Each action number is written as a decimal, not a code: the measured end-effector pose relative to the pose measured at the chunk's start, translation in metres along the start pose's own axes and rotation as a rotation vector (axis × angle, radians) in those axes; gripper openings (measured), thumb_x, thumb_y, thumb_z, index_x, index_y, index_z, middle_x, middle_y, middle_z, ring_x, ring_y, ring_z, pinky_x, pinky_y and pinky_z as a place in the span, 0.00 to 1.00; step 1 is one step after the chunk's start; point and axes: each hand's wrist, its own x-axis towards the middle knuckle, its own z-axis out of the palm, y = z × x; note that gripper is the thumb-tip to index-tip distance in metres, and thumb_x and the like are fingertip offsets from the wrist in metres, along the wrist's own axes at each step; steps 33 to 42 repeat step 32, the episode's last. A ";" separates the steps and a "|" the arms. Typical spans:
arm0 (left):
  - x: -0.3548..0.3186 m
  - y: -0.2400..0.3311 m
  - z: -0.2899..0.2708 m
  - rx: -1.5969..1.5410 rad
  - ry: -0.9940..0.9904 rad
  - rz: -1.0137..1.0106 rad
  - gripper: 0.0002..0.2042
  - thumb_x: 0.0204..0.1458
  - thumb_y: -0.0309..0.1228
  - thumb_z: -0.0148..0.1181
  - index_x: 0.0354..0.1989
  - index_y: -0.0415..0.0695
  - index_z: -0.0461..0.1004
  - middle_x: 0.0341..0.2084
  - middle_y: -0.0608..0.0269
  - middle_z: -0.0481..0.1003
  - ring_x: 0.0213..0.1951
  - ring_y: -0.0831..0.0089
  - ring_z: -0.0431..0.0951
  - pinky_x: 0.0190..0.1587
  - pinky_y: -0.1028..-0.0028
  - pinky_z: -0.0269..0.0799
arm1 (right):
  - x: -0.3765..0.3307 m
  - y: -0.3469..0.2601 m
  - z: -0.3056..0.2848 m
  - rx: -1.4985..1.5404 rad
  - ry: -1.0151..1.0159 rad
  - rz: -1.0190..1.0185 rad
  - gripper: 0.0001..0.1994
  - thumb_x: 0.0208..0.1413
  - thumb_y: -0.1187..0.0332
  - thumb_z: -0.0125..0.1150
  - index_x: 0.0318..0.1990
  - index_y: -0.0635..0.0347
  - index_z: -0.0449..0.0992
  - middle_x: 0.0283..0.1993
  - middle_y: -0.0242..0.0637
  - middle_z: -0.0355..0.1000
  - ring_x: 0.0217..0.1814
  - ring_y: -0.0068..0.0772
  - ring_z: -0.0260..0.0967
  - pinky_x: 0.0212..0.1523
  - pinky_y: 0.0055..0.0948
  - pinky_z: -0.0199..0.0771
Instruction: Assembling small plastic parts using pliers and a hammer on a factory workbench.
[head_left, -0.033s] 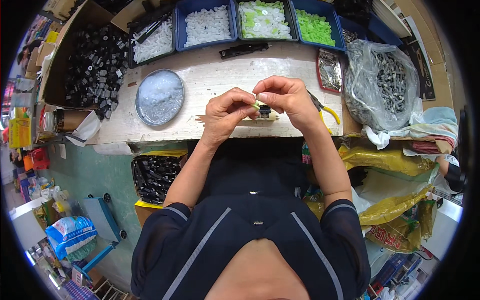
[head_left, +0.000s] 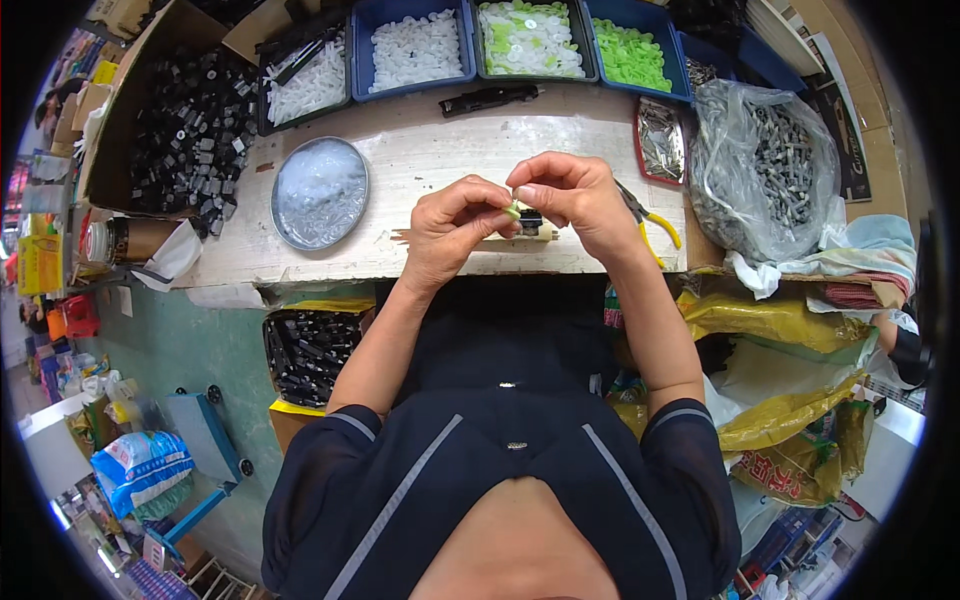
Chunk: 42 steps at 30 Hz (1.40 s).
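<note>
My left hand [head_left: 455, 222] is closed, thumb and fingertips pinching a small light-green plastic piece [head_left: 513, 210] above the worktable [head_left: 430, 150]. My right hand [head_left: 580, 200] meets it from the other side, its thumb and forefinger pressed together at the top of the same piece. Whatever else sits between those right fingertips is too small to make out. Just below the fingers, a cream block with a black part [head_left: 545, 232] lies at the table's front edge, partly covered by the hands. Thin brown sticks [head_left: 400, 237] poke out left of my left hand.
Along the back stand trays of white pieces [head_left: 415, 55], mixed pieces [head_left: 530, 40] and green pieces [head_left: 630, 55]. A round dish [head_left: 320, 195] sits left; yellow-handled pliers [head_left: 662, 230], a red tray [head_left: 660, 140] and a plastic bag [head_left: 765, 170] are right. A carton of black parts [head_left: 195, 135] stands far left.
</note>
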 end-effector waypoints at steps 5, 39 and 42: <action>-0.003 0.001 -0.001 0.048 0.036 -0.032 0.08 0.46 0.15 0.55 0.35 0.36 0.71 0.28 0.60 0.73 0.31 0.73 0.77 0.35 0.77 0.76 | -0.004 0.006 0.010 -0.159 0.101 -0.204 0.04 0.49 0.76 0.57 0.33 0.65 0.75 0.26 0.29 0.71 0.22 0.14 0.62 0.23 0.16 0.62; -0.029 -0.023 -0.025 1.053 0.107 0.106 0.07 0.36 0.28 0.63 0.27 0.46 0.75 0.38 0.68 0.70 0.46 0.67 0.63 0.46 0.68 0.52 | 0.012 0.050 0.014 -1.277 -0.054 -0.659 0.05 0.42 0.71 0.59 0.28 0.58 0.71 0.24 0.35 0.64 0.28 0.38 0.66 0.28 0.34 0.66; -0.029 -0.023 -0.025 1.053 0.107 0.106 0.07 0.36 0.28 0.63 0.27 0.46 0.75 0.38 0.68 0.70 0.46 0.67 0.63 0.46 0.68 0.52 | 0.012 0.050 0.014 -1.277 -0.054 -0.659 0.05 0.42 0.71 0.59 0.28 0.58 0.71 0.24 0.35 0.64 0.28 0.38 0.66 0.28 0.34 0.66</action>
